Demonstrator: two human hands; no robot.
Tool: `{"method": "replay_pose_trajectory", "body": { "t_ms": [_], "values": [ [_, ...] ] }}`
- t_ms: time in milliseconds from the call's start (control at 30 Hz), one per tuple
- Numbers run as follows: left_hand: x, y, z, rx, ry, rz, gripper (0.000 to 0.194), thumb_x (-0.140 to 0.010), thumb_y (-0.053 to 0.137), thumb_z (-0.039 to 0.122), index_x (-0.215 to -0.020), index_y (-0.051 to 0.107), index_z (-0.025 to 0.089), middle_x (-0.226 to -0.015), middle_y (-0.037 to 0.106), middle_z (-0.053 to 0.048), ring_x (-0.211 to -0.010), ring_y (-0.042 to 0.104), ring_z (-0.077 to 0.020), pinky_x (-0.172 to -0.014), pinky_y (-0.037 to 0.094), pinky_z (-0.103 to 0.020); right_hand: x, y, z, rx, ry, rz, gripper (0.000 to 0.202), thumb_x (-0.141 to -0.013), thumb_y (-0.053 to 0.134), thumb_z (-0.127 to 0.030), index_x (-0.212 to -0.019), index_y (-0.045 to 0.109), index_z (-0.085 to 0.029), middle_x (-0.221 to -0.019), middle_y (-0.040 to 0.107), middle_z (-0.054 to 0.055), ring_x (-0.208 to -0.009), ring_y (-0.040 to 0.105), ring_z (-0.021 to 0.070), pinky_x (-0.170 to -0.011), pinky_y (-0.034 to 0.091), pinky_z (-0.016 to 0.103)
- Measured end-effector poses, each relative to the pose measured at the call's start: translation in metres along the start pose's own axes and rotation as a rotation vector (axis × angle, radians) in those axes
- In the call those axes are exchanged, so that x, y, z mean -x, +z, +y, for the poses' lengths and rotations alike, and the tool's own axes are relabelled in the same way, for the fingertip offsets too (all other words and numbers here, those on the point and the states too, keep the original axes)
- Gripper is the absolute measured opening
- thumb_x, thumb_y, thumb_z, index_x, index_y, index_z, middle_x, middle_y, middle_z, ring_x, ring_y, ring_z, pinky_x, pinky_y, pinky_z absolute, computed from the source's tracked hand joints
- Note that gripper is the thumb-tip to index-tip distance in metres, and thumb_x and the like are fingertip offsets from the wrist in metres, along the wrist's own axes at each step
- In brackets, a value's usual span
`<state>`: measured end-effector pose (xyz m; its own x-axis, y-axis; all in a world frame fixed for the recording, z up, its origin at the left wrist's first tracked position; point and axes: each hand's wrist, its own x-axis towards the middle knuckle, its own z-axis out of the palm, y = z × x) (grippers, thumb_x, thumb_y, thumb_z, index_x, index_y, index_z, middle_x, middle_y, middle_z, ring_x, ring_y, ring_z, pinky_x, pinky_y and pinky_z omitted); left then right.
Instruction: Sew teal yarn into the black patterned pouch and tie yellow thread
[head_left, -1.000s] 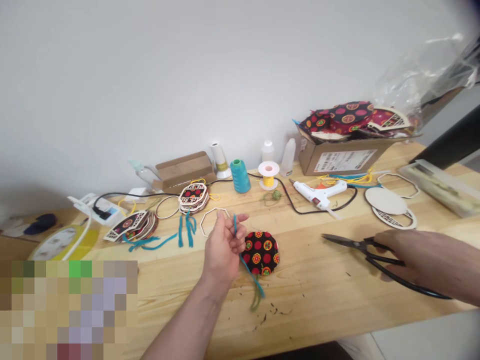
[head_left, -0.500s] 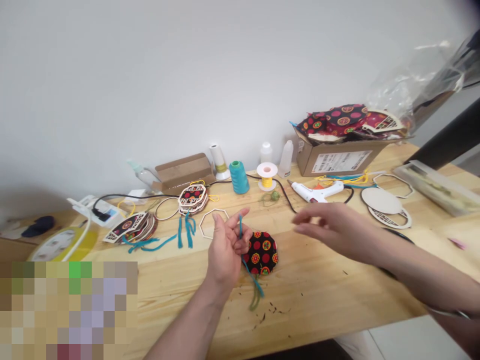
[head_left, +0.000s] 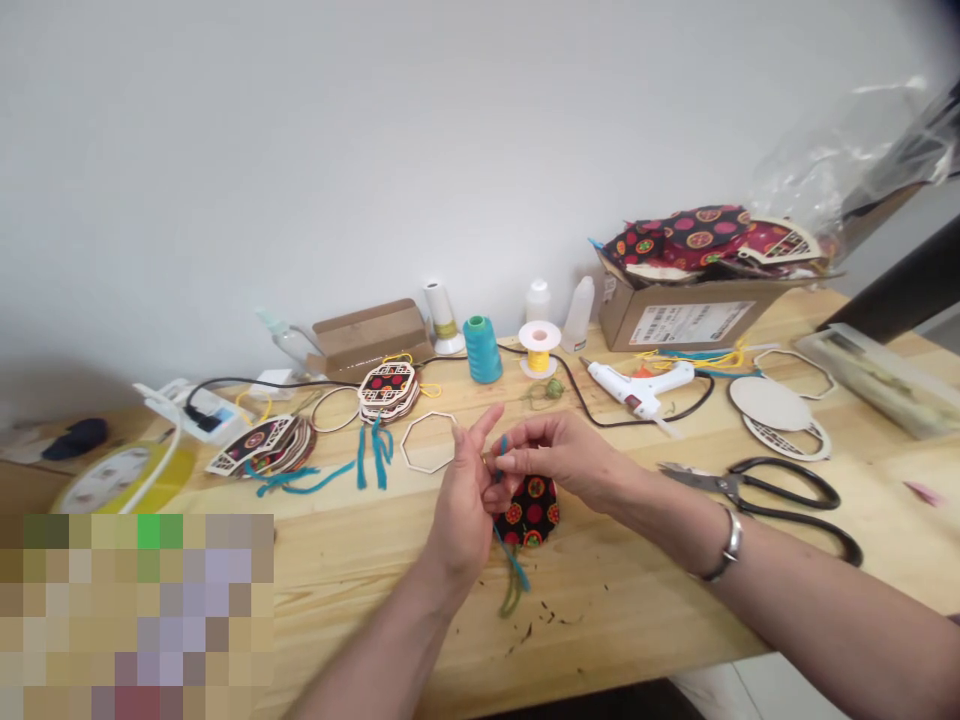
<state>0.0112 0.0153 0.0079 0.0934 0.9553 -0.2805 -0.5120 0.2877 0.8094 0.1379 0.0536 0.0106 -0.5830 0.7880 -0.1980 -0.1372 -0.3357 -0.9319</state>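
My left hand (head_left: 466, 490) has its fingers curled round a blue yarn (head_left: 513, 560), with the thumb and a finger raised. The thumb and fingertips of my right hand (head_left: 551, 455) pinch the yarn's upper end, close against the left fingers. Under both hands lies a black patterned fabric piece (head_left: 534, 510) with red and orange flowers, partly covered by them. The tail of the blue yarn hangs over its lower edge beside an olive green loop (head_left: 511, 597) on the table.
Black-handled scissors (head_left: 731, 487) lie by my right forearm. Behind are a glue gun (head_left: 637, 385), a teal thread cone (head_left: 481, 350), a yellow spool (head_left: 538, 350) and a carton (head_left: 675, 310) of fabric pieces. Decorated frames (head_left: 386, 390) and an octagonal ring (head_left: 405, 455) lie left.
My right hand has moved left and in to the left hand and now pinches the yarn. The scissors, earlier mostly hidden under the right arm, are now in sight.
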Motion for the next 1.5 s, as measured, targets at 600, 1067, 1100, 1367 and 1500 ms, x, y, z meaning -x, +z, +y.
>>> {"method": "replay_pose_trajectory", "body": {
  "t_ms": [600,1067,1100,1367,1500],
  "values": [
    [-0.007,-0.005,-0.003,-0.24,0.027,-0.042,0.022,-0.074,0.064,0.031,-0.085,0.069,0.013,-0.071,0.067,-0.007,-0.054,0.052,-0.0095,-0.05,0.036,-0.021,-0.004,-0.021,-0.001,0.109,-0.115,0.232,0.029,-0.058,0.075,-0.036,-0.057,0.057,-0.013,-0.055,0.054,-0.004,-0.053,0.044,0.0065,-0.053,0.033,0.023],
    [-0.01,-0.011,-0.004,-0.343,0.124,0.081,0.016,-0.074,0.065,0.028,-0.071,0.066,0.013,-0.056,0.055,0.001,-0.049,0.041,-0.0045,-0.046,0.028,-0.016,-0.007,-0.029,-0.001,0.494,-0.281,0.311,0.022,-0.074,0.064,-0.035,-0.083,0.068,-0.015,-0.076,0.065,0.003,-0.071,0.054,0.0139,-0.066,0.041,0.029],
    [-0.01,-0.011,-0.002,-0.292,0.128,0.123,0.016,-0.072,0.067,0.028,-0.07,0.066,0.012,-0.057,0.055,0.001,-0.049,0.041,-0.0042,-0.045,0.028,-0.016,-0.008,-0.032,-0.001,0.637,-0.355,0.361,0.019,-0.077,0.062,-0.031,-0.086,0.069,-0.016,-0.08,0.065,0.004,-0.075,0.054,0.0149,-0.07,0.041,0.03],
    [-0.013,-0.009,0.007,-0.042,0.119,0.223,0.018,-0.064,0.072,0.023,-0.073,0.064,0.009,-0.056,0.054,0.002,-0.041,0.033,-0.0003,-0.04,0.024,-0.013,-0.01,-0.038,0.007,1.392,-0.453,0.225,0.015,-0.079,0.056,-0.013,-0.07,0.068,-0.015,-0.074,0.063,0.006,-0.079,0.046,0.0185,-0.071,0.037,0.031],
    [-0.012,-0.009,0.007,-0.029,0.104,0.217,0.019,-0.065,0.072,0.023,-0.074,0.064,0.008,-0.057,0.054,0.002,-0.041,0.034,-0.0002,-0.039,0.025,-0.012,-0.01,-0.037,0.012,1.443,-0.453,0.127,0.013,-0.078,0.058,-0.014,-0.071,0.068,-0.016,-0.075,0.062,0.005,-0.079,0.044,0.0171,-0.07,0.037,0.029]
  ]
}}
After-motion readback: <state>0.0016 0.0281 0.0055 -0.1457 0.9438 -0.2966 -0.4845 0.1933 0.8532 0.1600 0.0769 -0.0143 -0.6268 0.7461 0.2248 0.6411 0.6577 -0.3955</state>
